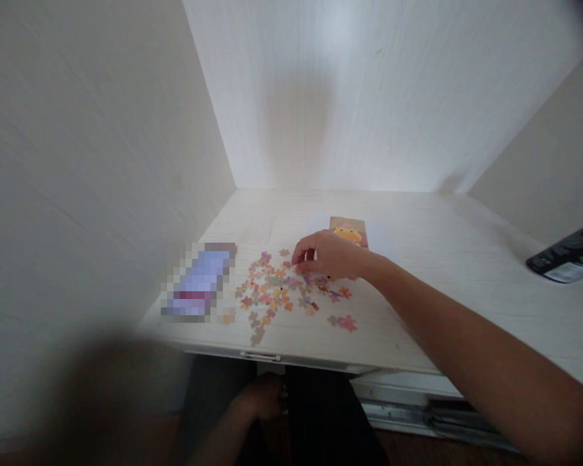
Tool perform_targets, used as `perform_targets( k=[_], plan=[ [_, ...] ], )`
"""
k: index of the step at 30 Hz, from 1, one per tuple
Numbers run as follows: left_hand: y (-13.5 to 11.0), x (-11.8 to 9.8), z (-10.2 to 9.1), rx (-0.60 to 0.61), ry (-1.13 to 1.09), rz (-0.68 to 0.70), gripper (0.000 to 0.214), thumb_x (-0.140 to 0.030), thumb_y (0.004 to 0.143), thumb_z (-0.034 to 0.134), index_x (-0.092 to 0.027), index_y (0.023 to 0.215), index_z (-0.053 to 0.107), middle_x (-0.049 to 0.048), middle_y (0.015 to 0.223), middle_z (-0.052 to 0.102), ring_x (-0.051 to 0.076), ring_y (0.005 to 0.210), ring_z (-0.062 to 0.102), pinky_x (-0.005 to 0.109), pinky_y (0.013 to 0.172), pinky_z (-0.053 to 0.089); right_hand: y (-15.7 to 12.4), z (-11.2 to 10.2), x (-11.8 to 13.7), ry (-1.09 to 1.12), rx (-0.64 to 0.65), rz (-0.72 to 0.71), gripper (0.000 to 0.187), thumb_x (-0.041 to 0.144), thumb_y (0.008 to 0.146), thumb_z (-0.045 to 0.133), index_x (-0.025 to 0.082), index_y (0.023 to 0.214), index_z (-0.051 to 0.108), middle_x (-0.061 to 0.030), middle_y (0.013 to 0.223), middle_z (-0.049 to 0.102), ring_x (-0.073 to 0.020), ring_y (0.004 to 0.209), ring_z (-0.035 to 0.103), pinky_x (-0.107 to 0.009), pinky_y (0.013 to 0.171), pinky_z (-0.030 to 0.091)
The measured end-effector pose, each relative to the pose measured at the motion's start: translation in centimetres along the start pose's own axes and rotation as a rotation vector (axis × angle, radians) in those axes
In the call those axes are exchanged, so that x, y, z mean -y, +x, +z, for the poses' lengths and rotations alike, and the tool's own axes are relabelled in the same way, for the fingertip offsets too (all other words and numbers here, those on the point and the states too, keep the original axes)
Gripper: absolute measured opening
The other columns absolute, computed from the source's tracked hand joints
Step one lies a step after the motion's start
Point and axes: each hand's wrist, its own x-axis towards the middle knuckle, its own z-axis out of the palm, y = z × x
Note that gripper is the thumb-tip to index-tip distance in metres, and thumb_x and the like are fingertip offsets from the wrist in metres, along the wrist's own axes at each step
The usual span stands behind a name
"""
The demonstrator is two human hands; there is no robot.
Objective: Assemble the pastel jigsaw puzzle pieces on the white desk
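Loose jigsaw puzzle pieces (274, 291) in pink, orange and beige lie in a scattered heap on the white tabletop (447, 291). My right hand (323, 254) reaches in from the right over the heap's far side. Its fingers are curled, with thumb and index tips close together on a puzzle piece that they mostly hide. Behind this hand lies a picture card (348, 228) with a yellow cartoon figure, partly covered by the hand. Down between my legs, below the table edge, rests my left hand (267, 396); its fingers are too dark to make out.
At the left lies a pixelated flat device, seemingly a phone (201, 278). A dark bottle or can (568, 255) is at the right edge. Pale walls (369, 116) enclose the table at the back and sides. A drawer handle (261, 356) is on the front edge.
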Motion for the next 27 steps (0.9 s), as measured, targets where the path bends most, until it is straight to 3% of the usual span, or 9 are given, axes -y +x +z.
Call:
perform_targets(
  k=[2, 8, 15, 22, 27],
  plan=[
    [0.2, -0.1, 0.1, 0.020, 0.007, -0.023, 0.026, -0.037, 0.090, 0.064, -0.017, 0.106, 0.066, 0.0072, 0.107, 0.068, 0.021, 0.098, 0.065, 0.042, 0.087, 0.054, 0.1, 0.3, 0.1, -0.004, -0.025, -0.011, 0.011, 0.018, 0.076, 0.067, 0.018, 0.085, 0.074, -0.0008, 0.071, 0.069, -0.0100, 0.061, 0.059, -0.022, 0.058, 0.041],
    [0.9, 0.0, 0.0, -0.010, 0.012, -0.092, 0.039, -0.039, 0.090, 0.062, -0.018, 0.123, 0.059, 0.0109, 0.124, 0.061, 0.025, 0.111, 0.061, 0.048, 0.095, 0.050, 0.5, 0.8, -0.4, -0.081, -0.296, -0.088, 0.009, 0.018, 0.076, 0.063, 0.016, 0.079, 0.071, -0.0018, 0.070, 0.067, -0.0095, 0.061, 0.055, -0.022, 0.061, 0.040],
    [0.8, -0.1, -0.2, -0.020, 0.016, -0.118, 0.041, -0.042, 0.090, 0.061, -0.017, 0.123, 0.058, 0.0108, 0.120, 0.062, 0.024, 0.105, 0.062, 0.047, 0.092, 0.051, 0.5, -0.1, -1.0, -0.094, -0.455, -0.123, 0.009, 0.021, 0.079, 0.063, 0.016, 0.079, 0.070, -0.0006, 0.070, 0.063, -0.0088, 0.062, 0.052, -0.023, 0.063, 0.037],
    [0.4, -0.3, -0.7, -0.050, -0.032, -0.079, 0.039, -0.044, 0.092, 0.058, -0.020, 0.122, 0.059, 0.0097, 0.123, 0.062, 0.024, 0.109, 0.060, 0.047, 0.097, 0.048, 0.5, -0.6, -1.4, -0.070, -0.453, -0.022, 0.018, 0.033, 0.082, 0.065, 0.016, 0.078, 0.068, 0.0030, 0.061, 0.055, -0.0077, 0.055, 0.041, -0.024, 0.060, 0.030],
    [0.3, -0.2, -0.5, -0.065, -0.040, -0.102, 0.040, -0.041, 0.090, 0.061, -0.017, 0.123, 0.058, 0.0102, 0.121, 0.063, 0.024, 0.109, 0.061, 0.046, 0.096, 0.048, 0.2, -1.2, -1.6, -0.092, -0.405, 0.007, 0.037, 0.050, 0.081, 0.066, 0.016, 0.066, 0.063, 0.0032, 0.058, 0.052, -0.0077, 0.055, 0.039, -0.025, 0.058, 0.027]
  ],
)
